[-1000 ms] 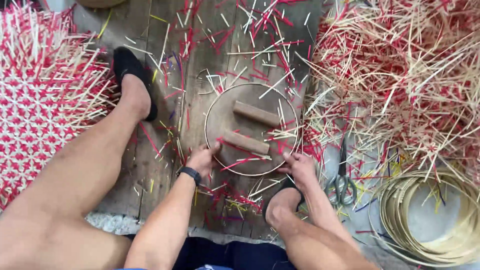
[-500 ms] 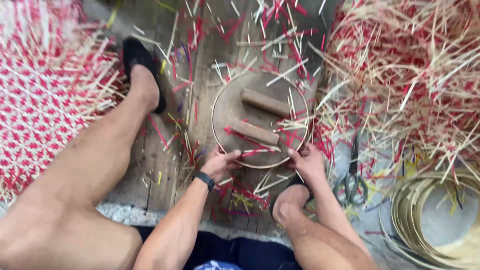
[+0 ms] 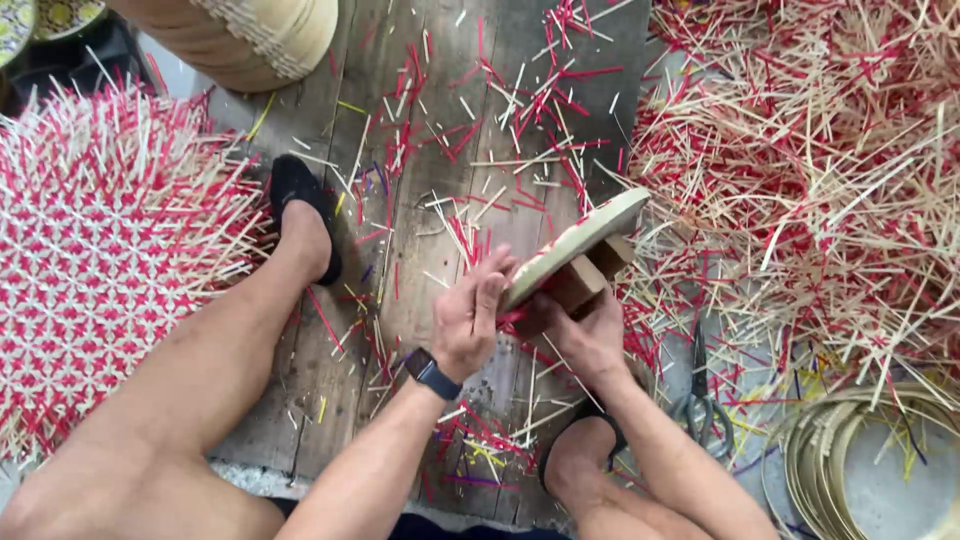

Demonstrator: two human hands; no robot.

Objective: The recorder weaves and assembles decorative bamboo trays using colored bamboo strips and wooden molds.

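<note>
light: bright, even daylight | shadows: soft, faint | focus: slight motion blur

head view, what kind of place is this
Likely a floor-level weaving or basketry workshop: a red-and-pale woven mat, cut strips piled on the plank floor, scissors, and coiled cane hoops.

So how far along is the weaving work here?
Done: a red-and-pale woven mat lies finished at left. In hand: left hand and right hand tilt a round disc on edge. Left: heaps of loose strips remain unwoven.
</note>
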